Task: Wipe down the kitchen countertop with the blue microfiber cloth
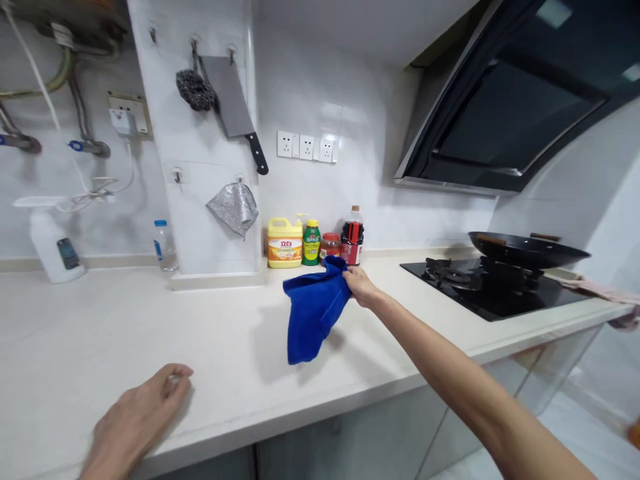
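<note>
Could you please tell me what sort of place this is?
It looks like a kitchen, probably a home one: a wok sits on a black hob beneath a range hood, and a cleaver hangs on the wall.

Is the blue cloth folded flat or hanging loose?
Hanging loose: the right hand grips the blue cloth near its top, and the rest droops below.

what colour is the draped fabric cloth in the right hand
The cloth is deep blue, seen in the head view.
</note>
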### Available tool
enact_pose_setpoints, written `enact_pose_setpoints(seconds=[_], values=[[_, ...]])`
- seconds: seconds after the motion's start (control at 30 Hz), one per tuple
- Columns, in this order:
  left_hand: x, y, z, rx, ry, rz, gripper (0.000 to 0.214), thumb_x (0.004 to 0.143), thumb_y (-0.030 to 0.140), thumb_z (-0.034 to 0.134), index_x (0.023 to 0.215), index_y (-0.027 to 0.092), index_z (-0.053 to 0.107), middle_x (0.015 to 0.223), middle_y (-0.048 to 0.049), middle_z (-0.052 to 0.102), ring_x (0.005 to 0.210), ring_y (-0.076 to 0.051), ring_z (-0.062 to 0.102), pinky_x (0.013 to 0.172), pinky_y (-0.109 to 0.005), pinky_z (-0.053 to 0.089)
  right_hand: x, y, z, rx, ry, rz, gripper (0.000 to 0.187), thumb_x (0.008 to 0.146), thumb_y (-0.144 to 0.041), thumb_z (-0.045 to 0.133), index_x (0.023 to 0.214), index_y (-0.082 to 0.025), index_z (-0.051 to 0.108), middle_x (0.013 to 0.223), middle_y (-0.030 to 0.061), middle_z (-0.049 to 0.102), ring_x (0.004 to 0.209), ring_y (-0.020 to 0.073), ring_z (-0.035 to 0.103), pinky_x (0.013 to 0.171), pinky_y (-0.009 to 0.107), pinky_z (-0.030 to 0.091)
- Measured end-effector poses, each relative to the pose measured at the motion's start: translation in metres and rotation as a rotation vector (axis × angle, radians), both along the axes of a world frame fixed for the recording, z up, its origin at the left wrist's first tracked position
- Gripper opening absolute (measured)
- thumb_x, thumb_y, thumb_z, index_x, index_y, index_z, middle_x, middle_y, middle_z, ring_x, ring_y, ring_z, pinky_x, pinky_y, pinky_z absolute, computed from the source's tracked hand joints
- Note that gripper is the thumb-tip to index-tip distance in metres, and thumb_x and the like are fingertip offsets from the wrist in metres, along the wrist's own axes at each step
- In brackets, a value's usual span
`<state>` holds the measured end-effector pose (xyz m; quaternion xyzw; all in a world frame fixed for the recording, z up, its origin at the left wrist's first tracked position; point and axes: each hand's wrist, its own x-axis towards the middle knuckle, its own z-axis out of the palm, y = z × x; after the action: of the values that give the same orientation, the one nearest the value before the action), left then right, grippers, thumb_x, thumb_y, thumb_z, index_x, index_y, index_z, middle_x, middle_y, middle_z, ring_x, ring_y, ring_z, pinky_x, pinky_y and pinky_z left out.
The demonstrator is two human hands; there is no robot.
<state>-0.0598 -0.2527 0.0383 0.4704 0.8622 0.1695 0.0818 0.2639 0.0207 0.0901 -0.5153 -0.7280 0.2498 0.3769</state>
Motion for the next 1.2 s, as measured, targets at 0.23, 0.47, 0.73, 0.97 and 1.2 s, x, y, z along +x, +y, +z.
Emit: enact_pose_setpoints(seconds=[0.23,0.47,0.73,0.97,1.2], values=[[0.019,0.027,0.009,0.081,-0.013,-0.124,0.046,0.095,0.049,0.031,0.101,0.025,0.070,0.087,-0.0066,0.074,0.083,-0.028,0.069,0.075,-0.037,0.049,0.033,0.009,-0.045,0.071,-0.110,0.002,0.057,0.078,-0.012,0.051,0.136,-0.013,0.047,0.130,0.0174,0.059,0.117,0.0270,0.057,0.101,0.039,0.043],[0.120,0.105,0.000,0.369,0.077,-0.752,0.039,0.095,0.048,0.043,0.123,0.028,0.061,0.126,-0.0040,0.066,0.112,-0.021,0.063,0.098,-0.030,0.051,0.048,-0.010,-0.068,0.568,-0.312,0.704,0.037,0.091,-0.027,0.050,0.126,-0.016,0.059,0.119,0.0115,0.067,0.113,0.0225,0.060,0.103,0.040,0.044],[0.120,0.182,-0.027,0.156,0.082,-0.850,0.049,0.102,0.043,0.026,0.144,0.029,0.046,0.151,-0.0003,0.045,0.140,-0.019,0.040,0.118,-0.041,0.033,0.062,-0.013,-0.074,0.643,-0.305,0.849,0.026,0.099,-0.029,0.049,0.110,-0.013,0.066,0.117,0.0144,0.069,0.113,0.0209,0.063,0.107,0.041,0.045],[0.113,0.181,-0.021,0.138,0.074,-0.917,0.046,0.101,0.038,0.035,0.144,0.031,0.045,0.151,0.0010,0.044,0.141,-0.019,0.038,0.119,-0.041,0.032,0.117,-0.010,-0.033,0.256,0.168,0.788,0.031,0.098,-0.040,0.050,0.090,-0.019,0.071,0.079,0.0029,0.071,0.070,0.0144,0.066,0.068,0.027,0.054],[0.116,0.170,-0.006,0.358,0.279,-0.930,0.033,0.092,0.033,0.047,0.106,0.023,0.074,0.098,-0.0073,0.075,0.090,-0.021,0.069,0.086,-0.035,0.058,0.118,0.004,-0.036,0.224,0.287,0.257,0.047,0.095,-0.051,0.048,0.066,-0.019,0.066,0.060,0.0032,0.067,0.060,0.0166,0.065,0.066,0.030,0.053]])
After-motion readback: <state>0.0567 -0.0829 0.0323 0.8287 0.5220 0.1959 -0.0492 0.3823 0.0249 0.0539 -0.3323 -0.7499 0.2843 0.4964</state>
